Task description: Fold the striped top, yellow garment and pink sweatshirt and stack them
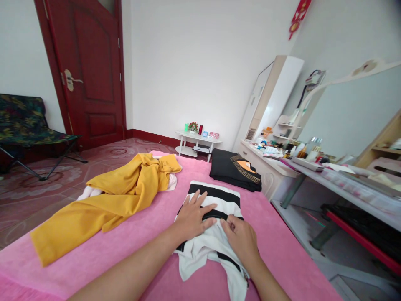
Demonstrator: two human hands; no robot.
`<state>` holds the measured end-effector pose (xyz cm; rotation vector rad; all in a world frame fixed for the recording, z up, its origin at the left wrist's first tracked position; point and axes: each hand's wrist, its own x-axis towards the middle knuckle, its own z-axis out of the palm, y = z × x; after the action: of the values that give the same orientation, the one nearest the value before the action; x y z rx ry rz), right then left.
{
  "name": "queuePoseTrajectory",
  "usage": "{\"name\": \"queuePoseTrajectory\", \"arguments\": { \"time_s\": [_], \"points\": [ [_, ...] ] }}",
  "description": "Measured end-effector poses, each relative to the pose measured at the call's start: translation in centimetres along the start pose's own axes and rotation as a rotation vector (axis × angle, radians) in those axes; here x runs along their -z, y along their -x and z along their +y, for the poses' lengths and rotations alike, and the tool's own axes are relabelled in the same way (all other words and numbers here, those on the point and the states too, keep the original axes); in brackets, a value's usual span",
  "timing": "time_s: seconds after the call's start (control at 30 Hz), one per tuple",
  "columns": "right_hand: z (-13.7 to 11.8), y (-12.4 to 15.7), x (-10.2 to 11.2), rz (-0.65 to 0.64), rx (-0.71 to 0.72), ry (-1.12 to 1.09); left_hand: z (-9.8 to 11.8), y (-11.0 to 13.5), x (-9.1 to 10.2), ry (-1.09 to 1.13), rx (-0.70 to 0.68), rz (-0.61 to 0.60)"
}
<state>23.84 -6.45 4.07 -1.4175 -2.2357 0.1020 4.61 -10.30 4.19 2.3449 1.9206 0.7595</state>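
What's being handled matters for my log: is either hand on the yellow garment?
No: the left hand and right hand are both on the striped garment, apart from the yellow garment.

Impossible to read any word, brand, number or sign. Too small to make out on the bottles (pixel 300 148) along the right counter (pixel 283 166); too blurred on the red hanging (pixel 300 16) high at far right.

Bare, tapered left forearm (pixel 134 266) and right forearm (pixel 266 276), with slender-fingered left hand (pixel 193 215) and bare right hand (pixel 241 237)
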Motion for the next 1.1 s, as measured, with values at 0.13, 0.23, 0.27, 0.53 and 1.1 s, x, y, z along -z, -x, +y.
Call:
{"name": "queuePoseTrajectory", "arguments": {
  "time_s": [0.13, 0.23, 0.27, 0.53, 1.1],
  "points": [
    [0.3, -0.1, -0.1, 0.028, -0.047, -0.133, -0.4, 0.0, 0.0, 0.097, 0.031, 0.082],
    [1.0, -0.2, -0.4, 0.080, -0.106, -0.270, -1.1, 0.0, -0.2, 0.185, 0.071, 0.166],
    [1.3, -0.2, -0.5, 0.102, -0.129, -0.295, -1.4, 0.0, -0.3, 0.212, 0.091, 0.193],
    [0.6, -1.9, 0.9, 0.151, 0.080, -0.288, -1.5, -1.1, 0.8, 0.168, 0.178, 0.231],
    [1.9, -10.5, -6.2, -0.228, -0.074, -0.040, -6.6, -8.8, -2.7, 0.066, 0.227, -0.076]
  ]
}}
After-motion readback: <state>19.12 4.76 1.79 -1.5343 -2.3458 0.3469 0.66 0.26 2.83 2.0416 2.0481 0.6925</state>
